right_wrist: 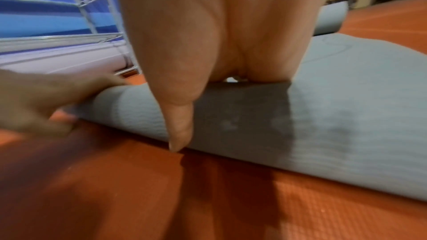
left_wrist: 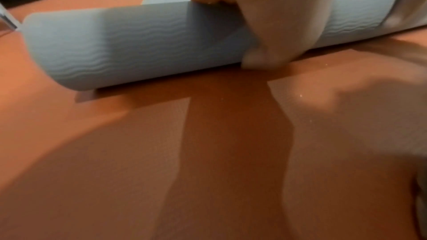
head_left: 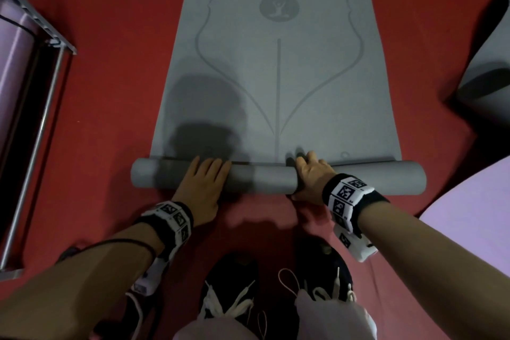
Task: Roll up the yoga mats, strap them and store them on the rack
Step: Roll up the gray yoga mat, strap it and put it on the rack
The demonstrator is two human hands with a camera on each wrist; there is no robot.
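Left hand (head_left: 200,188): lying flat-fingered, pressing on the rolled end of the grey yoga mat (head_left: 276,77). Right hand (head_left: 310,176): curling over the roll, thumb behind. Mat is stretching toward 12 o'clock; rack (head_left: 36,119) is standing at 9 o'clock. Step: rolling, barely begun; next needs even forward pushing. No readable writing, only a seated-figure emblem.

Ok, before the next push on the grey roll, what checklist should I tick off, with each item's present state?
1. Left hand flat on the rolled part: ok.
2. Right hand curled over the rolled part, thumb at its near side: ok.
3. Roll ends level: not ok, right end sits slightly nearer.
4. Flat mat ahead free of objects: ok.
5. Roll tightness inside: cannot tell.
6. Strap within reach: cannot tell.
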